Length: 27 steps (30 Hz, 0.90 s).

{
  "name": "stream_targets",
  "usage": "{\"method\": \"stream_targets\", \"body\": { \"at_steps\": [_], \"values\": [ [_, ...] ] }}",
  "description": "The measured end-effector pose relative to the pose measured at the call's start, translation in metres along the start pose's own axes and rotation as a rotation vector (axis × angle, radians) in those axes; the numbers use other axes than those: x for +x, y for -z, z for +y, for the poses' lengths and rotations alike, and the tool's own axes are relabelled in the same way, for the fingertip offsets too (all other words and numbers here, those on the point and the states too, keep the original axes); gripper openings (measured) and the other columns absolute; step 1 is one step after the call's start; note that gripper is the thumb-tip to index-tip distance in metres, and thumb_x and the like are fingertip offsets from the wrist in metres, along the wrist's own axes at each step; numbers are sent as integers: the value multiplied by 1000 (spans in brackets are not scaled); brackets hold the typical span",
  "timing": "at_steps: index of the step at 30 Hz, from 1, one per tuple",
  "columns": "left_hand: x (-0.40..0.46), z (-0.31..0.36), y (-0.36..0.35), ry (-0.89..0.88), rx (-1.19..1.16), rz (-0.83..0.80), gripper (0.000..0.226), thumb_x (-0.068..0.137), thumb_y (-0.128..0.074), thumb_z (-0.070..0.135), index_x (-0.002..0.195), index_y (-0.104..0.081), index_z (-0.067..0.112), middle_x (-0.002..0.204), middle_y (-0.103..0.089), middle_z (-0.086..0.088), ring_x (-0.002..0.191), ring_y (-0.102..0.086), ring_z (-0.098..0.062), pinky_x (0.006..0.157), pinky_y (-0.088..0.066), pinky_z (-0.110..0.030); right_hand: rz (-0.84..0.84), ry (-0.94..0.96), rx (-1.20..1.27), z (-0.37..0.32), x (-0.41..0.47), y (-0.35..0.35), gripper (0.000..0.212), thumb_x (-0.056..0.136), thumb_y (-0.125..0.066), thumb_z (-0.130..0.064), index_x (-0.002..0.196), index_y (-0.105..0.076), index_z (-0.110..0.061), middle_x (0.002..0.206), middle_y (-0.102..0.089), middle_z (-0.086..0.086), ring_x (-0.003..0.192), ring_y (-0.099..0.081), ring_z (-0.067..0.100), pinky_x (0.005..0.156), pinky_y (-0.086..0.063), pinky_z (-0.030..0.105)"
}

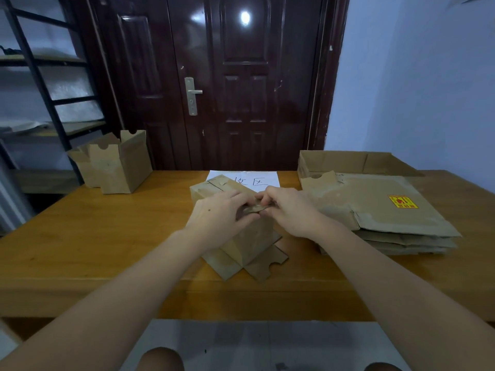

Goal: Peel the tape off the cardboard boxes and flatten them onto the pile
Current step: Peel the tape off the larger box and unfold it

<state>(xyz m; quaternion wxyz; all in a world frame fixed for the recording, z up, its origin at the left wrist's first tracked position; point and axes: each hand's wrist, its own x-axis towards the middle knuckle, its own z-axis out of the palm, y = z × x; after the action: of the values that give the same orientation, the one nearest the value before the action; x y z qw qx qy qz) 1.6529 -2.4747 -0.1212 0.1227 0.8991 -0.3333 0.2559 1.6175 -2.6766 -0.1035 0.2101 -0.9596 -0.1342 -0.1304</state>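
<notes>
A small cardboard box (247, 246) lies on its side in the middle of the wooden table (107, 236), its near flaps splayed open. Above it, my left hand (222, 212) and my right hand (288, 210) meet and both pinch a crumpled wad of brownish tape (255, 209). To the right lies the pile of flattened cardboard (380, 210), the top sheet carrying a yellow and red sticker. An open upright box (117, 167) stands at the far left of the table.
A white paper sheet with handwritten characters (251, 179) lies behind the box. A shallow open cardboard tray (348, 162) sits behind the pile. A dark door (214, 76) stands behind the table, a metal shelf rack (40, 89) at the left.
</notes>
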Motion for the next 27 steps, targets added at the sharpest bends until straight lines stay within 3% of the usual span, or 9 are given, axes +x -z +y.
{"method": "stream_targets", "body": {
  "at_steps": [4,8,12,21,25,27],
  "values": [
    [2,8,1,43,-5,-15,29,94,-49,64,109,-58,41,94,-53,17,76,-55,-3,51,-32,-20,9,-3,62,1,-3,-4,15,100,-63,-21,92,-53,-30,136,-64,-7,125,-58,16,103,-50,40],
    [-1,11,0,25,9,-27,18,99,-46,59,112,-48,46,94,-51,16,69,-55,-6,49,-33,-23,24,-3,230,5,-7,-4,20,92,-73,-18,96,-58,-29,149,-54,-8,133,-53,14,109,-48,39],
    [-3,9,-4,12,13,-24,16,103,-45,56,114,-38,47,95,-54,14,69,-58,-12,53,-46,-30,-1,-8,226,4,-10,-1,23,92,-74,-21,84,-59,-36,153,-50,-7,140,-47,17,115,-42,41],
    [-4,4,-10,10,17,-27,38,104,-29,59,118,-56,37,99,-55,14,72,-58,-12,56,-49,-33,-97,-31,312,7,-10,0,11,100,-63,-27,91,-64,-21,160,-39,-8,147,-36,14,117,-37,42],
    [-6,4,-11,19,-3,-24,36,105,-31,58,120,-58,39,102,-54,16,71,-55,-10,57,-48,-33,-76,-28,285,6,-11,-2,15,91,-74,-27,95,-60,-21,156,-45,-8,143,-41,10,103,-39,21],
    [-6,3,-12,22,-2,-22,37,105,-30,59,118,-59,39,101,-54,15,71,-56,-10,57,-49,-33,-35,-33,274,5,-12,-6,18,90,-76,-27,94,-59,-23,151,-51,-8,138,-46,10,96,-40,18]
  ]
}}
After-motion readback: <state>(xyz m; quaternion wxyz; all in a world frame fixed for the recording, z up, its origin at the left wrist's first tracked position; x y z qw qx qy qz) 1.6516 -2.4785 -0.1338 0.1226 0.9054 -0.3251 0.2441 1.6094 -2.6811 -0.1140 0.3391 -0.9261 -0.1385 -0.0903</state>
